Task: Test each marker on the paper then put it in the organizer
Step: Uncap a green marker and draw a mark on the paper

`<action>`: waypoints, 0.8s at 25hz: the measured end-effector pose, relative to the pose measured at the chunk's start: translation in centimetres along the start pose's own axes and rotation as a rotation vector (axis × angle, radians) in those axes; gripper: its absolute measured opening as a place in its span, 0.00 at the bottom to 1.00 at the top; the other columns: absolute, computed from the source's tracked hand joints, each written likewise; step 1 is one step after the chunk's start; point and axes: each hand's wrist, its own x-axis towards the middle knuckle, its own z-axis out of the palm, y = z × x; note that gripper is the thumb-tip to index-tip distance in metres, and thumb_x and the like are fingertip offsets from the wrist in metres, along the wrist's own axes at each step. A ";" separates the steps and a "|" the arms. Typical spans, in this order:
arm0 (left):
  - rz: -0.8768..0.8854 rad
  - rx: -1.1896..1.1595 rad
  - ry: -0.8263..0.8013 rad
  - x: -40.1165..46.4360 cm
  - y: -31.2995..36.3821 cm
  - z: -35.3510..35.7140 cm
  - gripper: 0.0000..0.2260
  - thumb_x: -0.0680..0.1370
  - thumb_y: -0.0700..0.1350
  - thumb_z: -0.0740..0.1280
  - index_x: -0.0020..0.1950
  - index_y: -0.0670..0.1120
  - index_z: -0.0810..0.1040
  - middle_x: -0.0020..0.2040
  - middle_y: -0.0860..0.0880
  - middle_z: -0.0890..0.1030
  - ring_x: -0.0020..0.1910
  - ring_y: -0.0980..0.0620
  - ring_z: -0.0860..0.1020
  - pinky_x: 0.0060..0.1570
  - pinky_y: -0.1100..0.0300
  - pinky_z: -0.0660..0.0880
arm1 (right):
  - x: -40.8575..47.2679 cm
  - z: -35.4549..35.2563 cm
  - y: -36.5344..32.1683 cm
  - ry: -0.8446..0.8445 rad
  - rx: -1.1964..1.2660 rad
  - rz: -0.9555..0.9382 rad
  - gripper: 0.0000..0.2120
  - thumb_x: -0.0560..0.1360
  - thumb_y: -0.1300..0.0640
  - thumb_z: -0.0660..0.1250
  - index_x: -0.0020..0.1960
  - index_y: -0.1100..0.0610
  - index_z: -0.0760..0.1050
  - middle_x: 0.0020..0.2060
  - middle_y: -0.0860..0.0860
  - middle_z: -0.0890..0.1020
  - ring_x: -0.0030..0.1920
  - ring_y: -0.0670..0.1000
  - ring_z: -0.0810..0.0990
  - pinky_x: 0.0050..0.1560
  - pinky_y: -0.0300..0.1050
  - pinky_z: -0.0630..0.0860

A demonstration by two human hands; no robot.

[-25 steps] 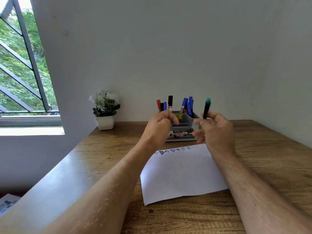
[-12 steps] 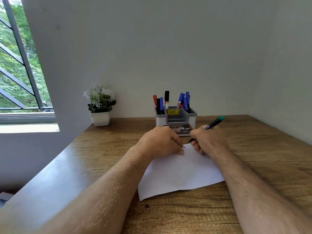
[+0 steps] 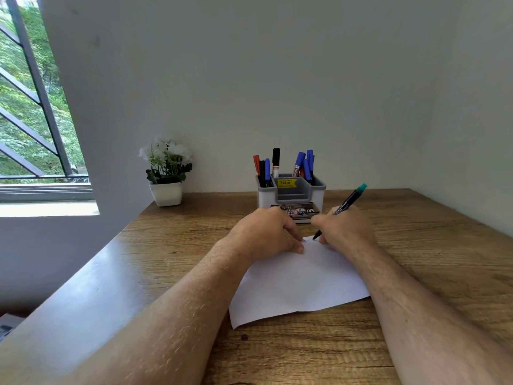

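Observation:
A white sheet of paper (image 3: 299, 282) lies on the wooden desk (image 3: 433, 245). My right hand (image 3: 344, 226) grips a black marker with a green end (image 3: 350, 200), its tip touching the paper's far edge. My left hand (image 3: 266, 232) rests curled on the paper's far left corner, fingers closed, pinning it; whether it hides a cap I cannot tell. Behind the hands stands the grey and white organizer (image 3: 291, 194) with several red, black and blue markers (image 3: 305, 165) upright in its side slots.
A small white pot with white flowers (image 3: 166, 173) stands at the desk's back left. Walls close the desk at the back and right. A barred window (image 3: 30, 107) is at the left.
Both hands came down from in front of the organizer to the paper. The green marker went from upright in the air to slanted with its tip on the sheet.

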 end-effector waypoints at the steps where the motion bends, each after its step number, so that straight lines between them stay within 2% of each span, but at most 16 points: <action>1: -0.001 -0.002 -0.004 0.0 0.0 0.0 0.12 0.73 0.53 0.75 0.55 0.56 0.84 0.54 0.54 0.82 0.50 0.55 0.77 0.56 0.54 0.78 | 0.0 0.0 0.1 -0.001 0.010 -0.001 0.13 0.70 0.51 0.70 0.49 0.59 0.78 0.42 0.53 0.83 0.38 0.48 0.80 0.29 0.38 0.66; 5: -0.006 -0.015 -0.007 0.2 0.0 0.1 0.11 0.73 0.53 0.75 0.54 0.56 0.85 0.54 0.54 0.82 0.51 0.55 0.78 0.56 0.54 0.78 | 0.2 0.1 0.3 0.030 0.028 -0.001 0.12 0.69 0.53 0.70 0.48 0.59 0.78 0.43 0.55 0.83 0.40 0.51 0.80 0.30 0.39 0.66; 12: -0.011 -0.026 -0.014 0.3 0.0 0.1 0.10 0.73 0.52 0.75 0.54 0.55 0.85 0.54 0.54 0.82 0.51 0.54 0.78 0.56 0.54 0.78 | 0.2 0.6 0.3 0.017 0.012 -0.010 0.12 0.70 0.52 0.71 0.49 0.58 0.78 0.43 0.54 0.82 0.39 0.48 0.80 0.29 0.39 0.67; 16: -0.007 -0.035 -0.015 0.3 0.1 0.2 0.10 0.73 0.52 0.75 0.54 0.55 0.85 0.53 0.54 0.82 0.49 0.56 0.77 0.55 0.56 0.78 | 0.2 0.6 0.3 0.061 0.022 -0.015 0.10 0.70 0.54 0.71 0.46 0.59 0.77 0.42 0.54 0.81 0.39 0.51 0.79 0.31 0.40 0.68; 20: -0.010 -0.032 -0.017 0.4 0.0 0.1 0.10 0.73 0.52 0.75 0.54 0.55 0.84 0.48 0.56 0.81 0.46 0.57 0.76 0.52 0.58 0.77 | 0.0 0.2 0.1 0.044 -0.013 -0.060 0.07 0.69 0.55 0.70 0.43 0.57 0.75 0.39 0.54 0.79 0.36 0.50 0.76 0.30 0.40 0.65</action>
